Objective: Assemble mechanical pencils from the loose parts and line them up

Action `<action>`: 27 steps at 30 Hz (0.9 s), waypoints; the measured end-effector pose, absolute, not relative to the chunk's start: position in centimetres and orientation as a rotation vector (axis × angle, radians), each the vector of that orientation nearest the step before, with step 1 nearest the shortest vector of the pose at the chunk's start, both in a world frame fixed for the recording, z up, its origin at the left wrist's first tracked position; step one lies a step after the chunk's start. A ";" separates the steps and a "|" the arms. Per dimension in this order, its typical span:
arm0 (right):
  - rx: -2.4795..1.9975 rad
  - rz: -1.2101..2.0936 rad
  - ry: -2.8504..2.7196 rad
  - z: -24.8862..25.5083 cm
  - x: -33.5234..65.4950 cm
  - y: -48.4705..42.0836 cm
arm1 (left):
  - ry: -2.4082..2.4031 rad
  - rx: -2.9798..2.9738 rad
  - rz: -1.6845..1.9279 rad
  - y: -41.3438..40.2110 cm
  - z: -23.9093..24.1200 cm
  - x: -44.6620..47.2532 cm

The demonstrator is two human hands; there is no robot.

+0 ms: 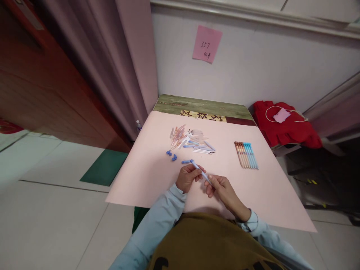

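Note:
Between my two hands, just over the near part of the table, a light blue pen [199,169] lies at a slant. My left hand [189,177] pinches it around the middle, below its darker blue top. The fingers of my right hand [222,188] close on its lower end. Just beyond my left hand is a short blue pen part [185,162]. Several small dark blue pieces [173,156] sit to the left of it. Farther back lies a loose heap of pen parts [181,137], with blue barrels [209,146] and white refills with dark tips [203,151] beside it.
A row of brown and blue pens [246,155] lies on the right of the pale pink sheet [270,187]. The sheet covers most of the table [168,102]. Red cloth [292,129] with a white cable stands to the right; a wooden panel [70,105] rises at left.

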State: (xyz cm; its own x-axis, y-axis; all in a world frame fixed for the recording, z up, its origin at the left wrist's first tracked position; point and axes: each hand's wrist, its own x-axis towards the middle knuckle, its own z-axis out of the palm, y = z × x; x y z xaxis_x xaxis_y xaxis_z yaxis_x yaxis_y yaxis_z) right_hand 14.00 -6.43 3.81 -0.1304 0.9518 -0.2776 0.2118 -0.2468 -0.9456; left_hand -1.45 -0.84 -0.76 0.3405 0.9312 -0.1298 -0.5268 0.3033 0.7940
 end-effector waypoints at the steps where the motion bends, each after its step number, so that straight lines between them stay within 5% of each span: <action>1: -1.451 1.490 -1.315 3.7 14.0 -6.4 | 0.665 0.739 1.052 -0.8 -0.7 -1.5; 8: -1.464 1.266 -1.280 2.9 14.3 -6.1 | 0.741 0.764 1.044 -0.9 -1.0 -1.2; 18: -1.172 1.888 -0.976 3.5 14.5 -6.8 | 0.687 0.831 0.932 -1.2 -0.5 -1.6; 27: -1.289 1.518 -1.154 2.9 15.2 -5.8 | 0.776 0.801 1.063 -1.1 -1.3 -1.0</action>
State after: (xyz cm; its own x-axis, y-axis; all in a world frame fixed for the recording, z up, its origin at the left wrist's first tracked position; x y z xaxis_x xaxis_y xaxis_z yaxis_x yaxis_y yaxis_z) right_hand 15.17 -5.76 2.92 -0.1443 0.9593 -0.2426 -0.0228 -0.2484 -0.9684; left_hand -0.99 -1.14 -1.25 0.2923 0.9437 -0.1550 -0.4357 0.2757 0.8568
